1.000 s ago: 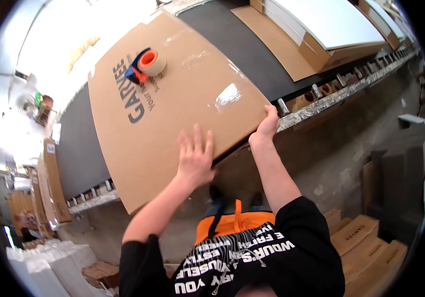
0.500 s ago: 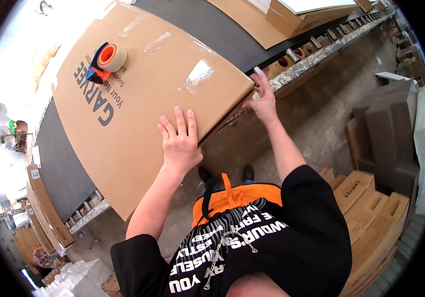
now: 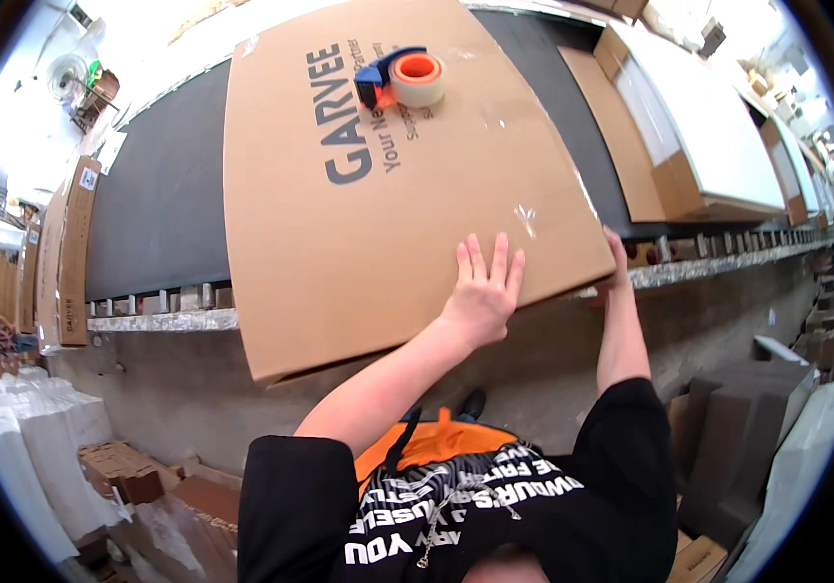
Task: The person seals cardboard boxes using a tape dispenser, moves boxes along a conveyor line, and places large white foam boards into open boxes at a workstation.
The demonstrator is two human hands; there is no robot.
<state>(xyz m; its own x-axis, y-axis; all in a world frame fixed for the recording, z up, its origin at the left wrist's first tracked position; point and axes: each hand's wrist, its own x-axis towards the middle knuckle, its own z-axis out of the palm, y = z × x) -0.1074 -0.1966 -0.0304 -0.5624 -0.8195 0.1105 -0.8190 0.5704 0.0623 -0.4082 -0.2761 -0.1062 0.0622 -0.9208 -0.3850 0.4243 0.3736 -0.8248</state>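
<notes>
A large flat cardboard box (image 3: 407, 243) lies across the dark conveyor belt, its near end jutting past the belt's edge. My left hand (image 3: 483, 296) rests on top of the box by its near edge, fingers spread and nothing in them. At the right corner, my right hand (image 3: 615, 262) is against the end of the box; its fingers are mostly hidden, so its grip does not show. On the far part of the box sits a tape dispenser (image 3: 399, 78), blue and orange, with a roll of clear tape. Neither hand touches it.
The conveyor belt (image 3: 159, 185) has a metal edge rail (image 3: 164, 321) with rollers. To the right stands an open carton (image 3: 679, 185) with a white panel. Upright cartons (image 3: 72, 253) are at left. White foam stacks (image 3: 43, 437) and grey foam blocks (image 3: 743, 428) stand on the floor.
The view has swung, and the box now sits more squarely before me. My right hand, earlier with fingers apart at the corner, has come in against the end. My left hand stays on top.
</notes>
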